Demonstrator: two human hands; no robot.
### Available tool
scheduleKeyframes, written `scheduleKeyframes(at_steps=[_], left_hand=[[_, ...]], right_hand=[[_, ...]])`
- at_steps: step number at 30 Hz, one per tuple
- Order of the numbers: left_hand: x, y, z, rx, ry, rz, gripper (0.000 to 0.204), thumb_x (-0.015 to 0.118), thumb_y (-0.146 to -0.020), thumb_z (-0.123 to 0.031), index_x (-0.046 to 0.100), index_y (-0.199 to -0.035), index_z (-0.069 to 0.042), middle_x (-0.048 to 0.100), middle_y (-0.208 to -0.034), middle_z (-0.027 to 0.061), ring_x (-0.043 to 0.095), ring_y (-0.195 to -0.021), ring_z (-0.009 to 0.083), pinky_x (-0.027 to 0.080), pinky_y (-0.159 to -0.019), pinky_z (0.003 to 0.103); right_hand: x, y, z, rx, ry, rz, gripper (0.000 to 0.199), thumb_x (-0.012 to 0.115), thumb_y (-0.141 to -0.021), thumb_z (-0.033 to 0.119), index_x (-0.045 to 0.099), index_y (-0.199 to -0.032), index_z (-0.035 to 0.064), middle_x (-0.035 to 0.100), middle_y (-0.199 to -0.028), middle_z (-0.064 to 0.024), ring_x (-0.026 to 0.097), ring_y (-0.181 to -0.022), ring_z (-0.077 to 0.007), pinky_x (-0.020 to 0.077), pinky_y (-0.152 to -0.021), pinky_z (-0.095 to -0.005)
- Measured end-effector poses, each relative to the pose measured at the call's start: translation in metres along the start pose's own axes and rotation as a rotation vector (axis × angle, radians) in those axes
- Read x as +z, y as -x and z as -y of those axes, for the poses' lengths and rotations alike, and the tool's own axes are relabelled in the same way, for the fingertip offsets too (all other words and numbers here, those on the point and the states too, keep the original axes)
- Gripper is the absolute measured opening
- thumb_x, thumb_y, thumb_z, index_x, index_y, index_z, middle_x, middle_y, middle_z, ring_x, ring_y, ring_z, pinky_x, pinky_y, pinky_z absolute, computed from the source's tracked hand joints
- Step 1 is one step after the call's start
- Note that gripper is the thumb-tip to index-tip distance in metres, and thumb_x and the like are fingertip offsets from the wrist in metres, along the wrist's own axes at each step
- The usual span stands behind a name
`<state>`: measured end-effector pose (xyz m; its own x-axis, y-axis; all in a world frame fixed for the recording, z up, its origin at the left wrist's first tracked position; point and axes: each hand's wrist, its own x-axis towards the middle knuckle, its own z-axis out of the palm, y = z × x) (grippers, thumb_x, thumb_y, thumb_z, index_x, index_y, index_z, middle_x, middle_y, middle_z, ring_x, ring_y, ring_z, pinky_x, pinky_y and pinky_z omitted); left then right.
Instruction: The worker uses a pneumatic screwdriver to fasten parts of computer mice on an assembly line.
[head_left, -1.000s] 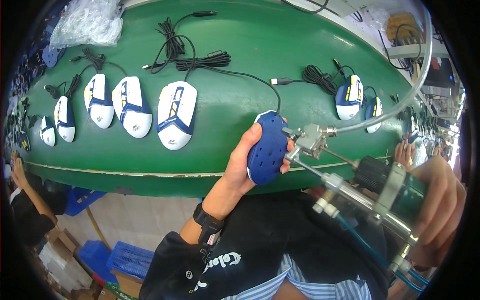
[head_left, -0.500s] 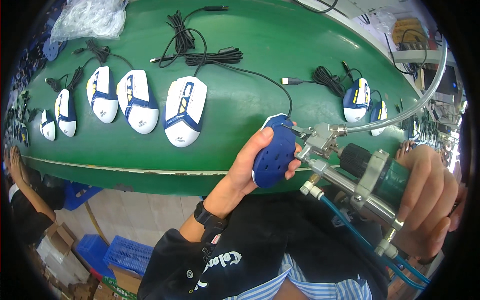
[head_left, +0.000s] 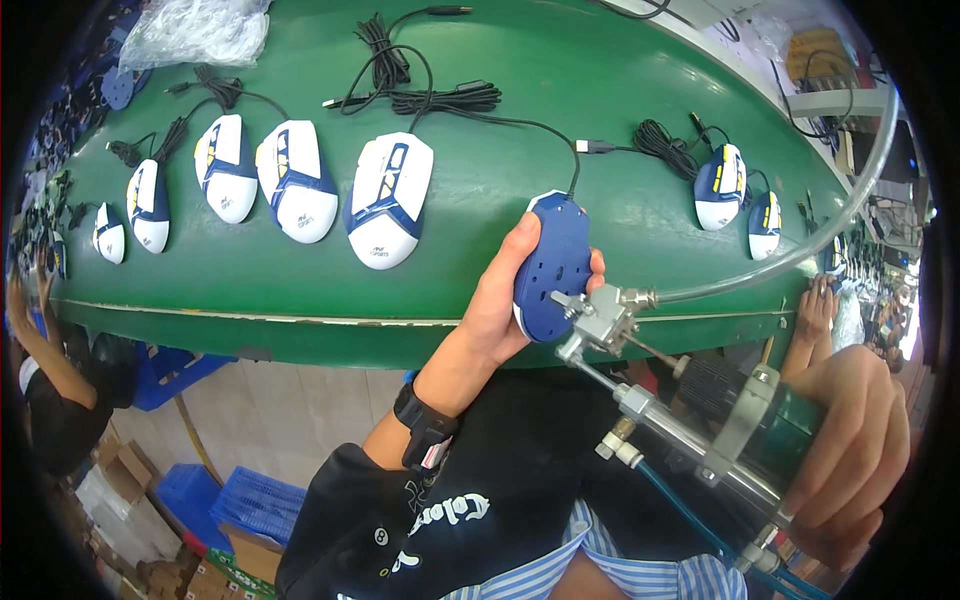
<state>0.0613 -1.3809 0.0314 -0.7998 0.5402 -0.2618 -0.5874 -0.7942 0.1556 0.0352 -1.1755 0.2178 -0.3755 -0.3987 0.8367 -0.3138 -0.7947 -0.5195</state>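
My left hand (head_left: 500,285) grips a wired computer mouse (head_left: 563,250) with its blue underside facing up; the cable runs away from its far end. My right hand (head_left: 850,435) is closed around the dark green body of a screwdriver (head_left: 775,425) with a metal feed head (head_left: 605,318), a clear hose (head_left: 780,268) and a blue air tube (head_left: 690,505). The small nozzle of that head lies over the near half of the underside, by a dark hole; I cannot tell whether it touches. My right fingertips are partly hidden behind the tool.
Several white-and-blue mice (head_left: 392,205) with bundled black cables lie left along the green conveyor belt (head_left: 480,240); others (head_left: 722,188) lie right. Clear plastic bags (head_left: 195,35) sit far left. Other people's hands (head_left: 815,315) show at both sides. Blue crates (head_left: 255,505) stand below the belt, left.
The nozzle has shifted from the mouse's far, cable end to its near half. The held mouse has come slightly upright. The mice on the belt appear farther right and higher in view.
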Motion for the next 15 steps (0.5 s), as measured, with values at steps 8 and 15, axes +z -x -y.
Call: scheduleKeyframes(at_steps=[8,15], left_hand=[[0.006,0.002,-0.002,-0.034,-0.014,0.027,0.062,0.042,-0.097,-0.056,0.043,-0.131,-0.004,0.061,-0.103,0.0208,0.065,-0.090,0.0237,0.057,-0.076,0.034],[0.003,0.004,-0.006,-0.033,-0.066,0.008,0.062,0.042,-0.097,-0.055,0.043,-0.131,-0.003,0.061,-0.103,0.0210,0.066,-0.086,0.0215,0.057,-0.074,0.032]], right_hand=[[0.018,-0.020,-0.033,0.009,0.019,-0.023,0.017,0.066,-0.084,0.000,0.057,-0.071,0.0066,0.063,-0.064,-0.0016,0.066,-0.060,-0.0076,0.0564,-0.066,-0.0138],[0.006,-0.035,-0.067,-0.005,-0.122,0.035,0.021,0.069,-0.079,0.000,0.050,-0.082,0.0079,0.057,-0.051,0.0021,0.061,-0.047,-0.0052,0.0553,-0.051,-0.0163]])
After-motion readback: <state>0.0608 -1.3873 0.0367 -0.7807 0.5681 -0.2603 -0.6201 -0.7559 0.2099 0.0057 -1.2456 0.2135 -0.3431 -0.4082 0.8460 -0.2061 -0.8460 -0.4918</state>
